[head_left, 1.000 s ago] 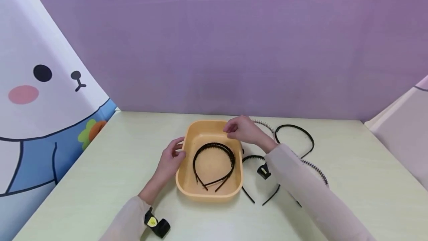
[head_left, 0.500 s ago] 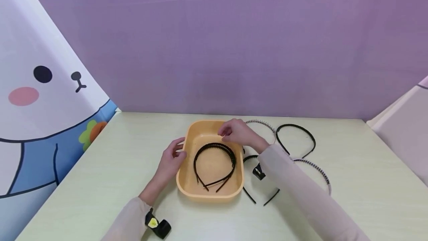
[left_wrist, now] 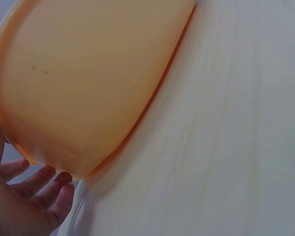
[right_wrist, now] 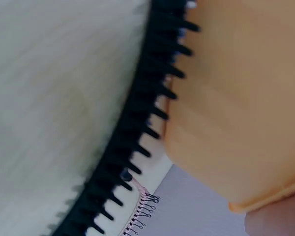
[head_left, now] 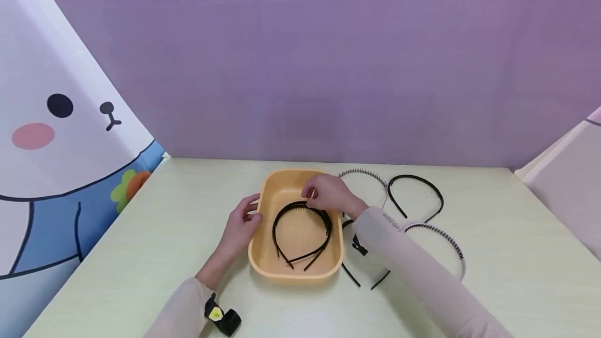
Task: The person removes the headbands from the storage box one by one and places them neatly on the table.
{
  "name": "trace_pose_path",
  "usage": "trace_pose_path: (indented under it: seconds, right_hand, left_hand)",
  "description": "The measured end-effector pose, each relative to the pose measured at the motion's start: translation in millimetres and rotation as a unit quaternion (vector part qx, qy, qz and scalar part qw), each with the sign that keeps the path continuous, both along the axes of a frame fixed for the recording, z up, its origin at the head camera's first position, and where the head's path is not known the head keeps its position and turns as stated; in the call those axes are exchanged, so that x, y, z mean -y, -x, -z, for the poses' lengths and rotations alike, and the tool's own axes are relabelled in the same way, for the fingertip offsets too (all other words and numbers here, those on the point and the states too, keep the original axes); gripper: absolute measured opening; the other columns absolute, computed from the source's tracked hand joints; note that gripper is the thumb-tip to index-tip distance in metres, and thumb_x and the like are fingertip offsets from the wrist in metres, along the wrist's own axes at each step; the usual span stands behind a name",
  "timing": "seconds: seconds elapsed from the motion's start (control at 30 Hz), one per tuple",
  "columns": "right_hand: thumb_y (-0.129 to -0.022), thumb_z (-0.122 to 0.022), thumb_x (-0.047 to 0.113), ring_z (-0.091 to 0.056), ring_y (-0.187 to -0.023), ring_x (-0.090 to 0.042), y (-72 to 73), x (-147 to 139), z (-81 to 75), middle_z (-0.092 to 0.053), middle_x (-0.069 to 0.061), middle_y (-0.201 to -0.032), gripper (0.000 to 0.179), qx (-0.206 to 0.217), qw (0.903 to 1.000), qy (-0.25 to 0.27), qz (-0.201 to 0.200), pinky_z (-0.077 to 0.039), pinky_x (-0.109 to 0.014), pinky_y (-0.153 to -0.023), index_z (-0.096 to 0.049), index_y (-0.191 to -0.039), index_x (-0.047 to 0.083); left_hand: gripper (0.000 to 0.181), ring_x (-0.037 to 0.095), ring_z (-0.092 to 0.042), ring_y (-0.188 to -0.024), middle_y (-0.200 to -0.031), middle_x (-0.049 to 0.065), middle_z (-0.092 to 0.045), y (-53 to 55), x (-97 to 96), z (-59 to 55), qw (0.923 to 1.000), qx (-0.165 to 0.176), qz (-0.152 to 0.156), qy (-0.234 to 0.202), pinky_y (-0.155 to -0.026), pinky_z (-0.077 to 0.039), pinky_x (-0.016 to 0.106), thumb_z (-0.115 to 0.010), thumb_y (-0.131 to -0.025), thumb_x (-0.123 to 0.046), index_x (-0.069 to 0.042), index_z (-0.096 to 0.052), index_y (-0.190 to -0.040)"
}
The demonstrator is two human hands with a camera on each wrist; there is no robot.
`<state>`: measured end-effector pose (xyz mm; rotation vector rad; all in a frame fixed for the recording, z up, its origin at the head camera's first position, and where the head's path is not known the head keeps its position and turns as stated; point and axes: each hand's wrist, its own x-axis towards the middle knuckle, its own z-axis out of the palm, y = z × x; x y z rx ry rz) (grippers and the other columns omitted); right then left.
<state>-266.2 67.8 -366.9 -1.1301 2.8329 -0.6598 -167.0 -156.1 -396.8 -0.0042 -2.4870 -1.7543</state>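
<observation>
I have room to slide a hand across the worktop [head_left: 117, 270] left of my left hand [head_left: 240, 226], while the tray's [head_left: 296, 278] raised walls, the headbands [head_left: 442, 198] scattered rightward and the purple backdrop [head_left: 300, 67] behind obstruct me.

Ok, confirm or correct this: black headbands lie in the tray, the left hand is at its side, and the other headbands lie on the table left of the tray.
Not quite: the other headbands lie on the table to the right of the tray, as the head view shows. The rest stands: black headbands lie in the tray, with the left hand at its side.
</observation>
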Motion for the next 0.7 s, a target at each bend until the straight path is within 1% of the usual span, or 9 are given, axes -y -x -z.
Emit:
trace_pose_path:
  seconds: [0.17, 0.27, 0.43, 0.57, 0.7]
  right_hand:
    - [-0.08, -0.073, 0.017, -0.065, -0.077, -0.01, -1.7, 3, 1.6, -0.072, 0.004, -0.088, 0.013, -0.019, 0.9995, -0.024, 0.008, -0.051, -0.028, -0.068, -0.074, -0.092, 0.016]
    - [-0.08, -0.073, 0.019, -0.065, -0.078, -0.011, -2.4, 5, 0.9, -0.072, 0.005, -0.089, 0.016, -0.018, 0.9991, -0.037, 0.012, -0.051, -0.029, -0.069, -0.074, -0.095, 0.016]
    - [-0.079, -0.074, 0.019, -0.065, -0.082, -0.012, -2.5, 9, -0.1, -0.073, 0.005, -0.091, 0.02, -0.016, 0.9979, -0.06, 0.021, -0.051, -0.031, -0.071, -0.073, -0.098, 0.016]
    - [-0.078, -0.075, 0.02, -0.066, -0.086, -0.013, -0.7, 12, 0.7, -0.073, 0.006, -0.093, 0.022, -0.02, 0.9969, -0.074, 0.02, -0.052, -0.033, -0.072, -0.073, -0.099, 0.017]
    - [-0.078, -0.075, 0.022, -0.065, -0.086, -0.012, 1.2, 13, 0.2, -0.072, 0.008, -0.094, 0.022, -0.012, 0.9965, -0.08, 0.023, -0.051, -0.032, -0.072, -0.073, -0.099, 0.019]
  left_hand:
    - [0.05, 0.034, -0.059, -0.106, -0.127, 0.026, -0.056, 1.0, -0.1, 2.0, 1.0, 0.004, -0.003, -0.004, -0.083, -0.051, 0.032, -0.049, -0.089, -0.003, -0.004, -0.045, -0.138]
    - [0.05, 0.033, -0.06, -0.105, -0.126, 0.025, -0.057, 1.5, 0.6, 3.2, 1.0, 0.003, -0.006, -0.002, -0.083, -0.052, 0.031, -0.049, -0.089, -0.003, -0.004, -0.045, -0.138]
    - [0.05, 0.034, -0.06, -0.106, -0.126, 0.026, -0.057, 1.6, 1.1, 3.3, 1.0, -0.001, -0.002, -0.001, -0.083, -0.052, 0.032, -0.049, -0.088, -0.003, -0.003, -0.045, -0.138]
    - [0.049, 0.034, -0.06, -0.105, -0.126, 0.026, -0.057, 0.7, 2.0, 2.8, 1.0, 0.0, -0.004, -0.001, -0.082, -0.051, 0.029, -0.049, -0.089, -0.004, -0.003, -0.045, -0.138]
    - [0.049, 0.033, -0.06, -0.104, -0.126, 0.026, -0.057, 0.9, 2.2, 2.2, 1.0, -0.002, -0.001, -0.001, -0.08, -0.05, 0.027, -0.049, -0.089, -0.004, -0.003, -0.045, -0.138]
